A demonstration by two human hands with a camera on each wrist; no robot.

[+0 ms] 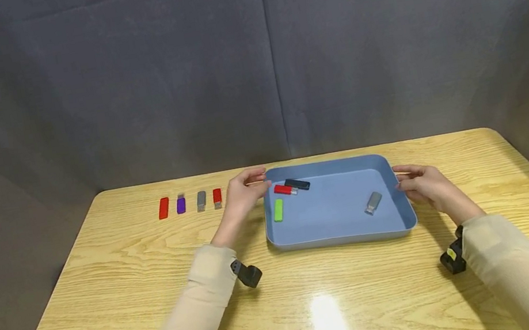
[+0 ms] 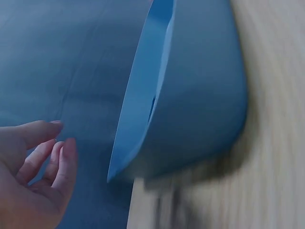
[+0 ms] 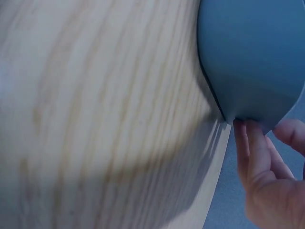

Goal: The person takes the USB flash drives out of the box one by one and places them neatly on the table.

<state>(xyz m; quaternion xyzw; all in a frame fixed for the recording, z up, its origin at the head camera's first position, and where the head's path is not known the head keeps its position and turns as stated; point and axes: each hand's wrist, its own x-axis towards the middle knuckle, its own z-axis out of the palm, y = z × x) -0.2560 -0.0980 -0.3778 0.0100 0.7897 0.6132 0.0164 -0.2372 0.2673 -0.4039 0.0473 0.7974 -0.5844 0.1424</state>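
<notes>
A blue tray [image 1: 340, 239] lies on the table with several USB sticks in it. Towards its left side are a red USB stick [image 1: 282, 189], a black USB stick [image 1: 299, 183] and a green USB stick [image 1: 278, 210]; a grey USB stick [image 1: 373, 202] lies at the right. My left hand [image 1: 244, 193] is beside the tray's left rim; the left wrist view shows its loosely bent fingers apart from the tray wall [image 2: 200, 86]. My right hand [image 1: 426, 186] touches the tray's right end with fairly straight fingertips [image 3: 255, 126], thumb near the rim. Neither hand grips anything.
Left of the tray stands a row of USB sticks: red [image 1: 164, 208], purple [image 1: 180, 204], grey [image 1: 201, 200] and another red one [image 1: 217, 198]. A dark grey curtain [image 1: 178, 86] hangs behind and beside the wooden table [image 1: 159, 288].
</notes>
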